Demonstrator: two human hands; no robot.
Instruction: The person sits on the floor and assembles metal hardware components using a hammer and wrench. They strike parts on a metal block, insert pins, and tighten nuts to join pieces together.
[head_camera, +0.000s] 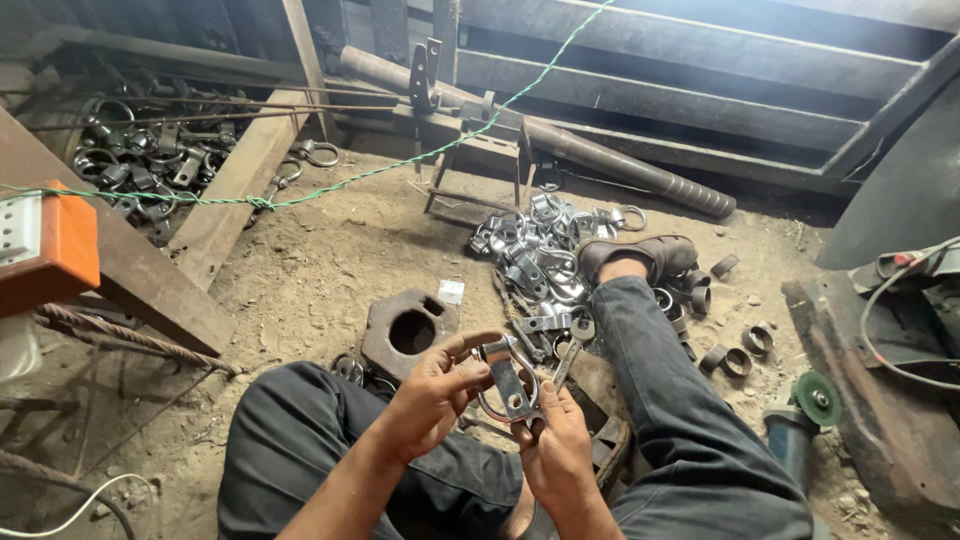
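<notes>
Just above the lap, both hands (500, 420) pinch one metal clamp (507, 380), sandy floor (320, 270) beyond.

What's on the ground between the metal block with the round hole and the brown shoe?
In the head view, between the metal block and the brown shoe lies a heap of shiny metal clamps on the dirt, with a few loose clamp pieces.
</notes>
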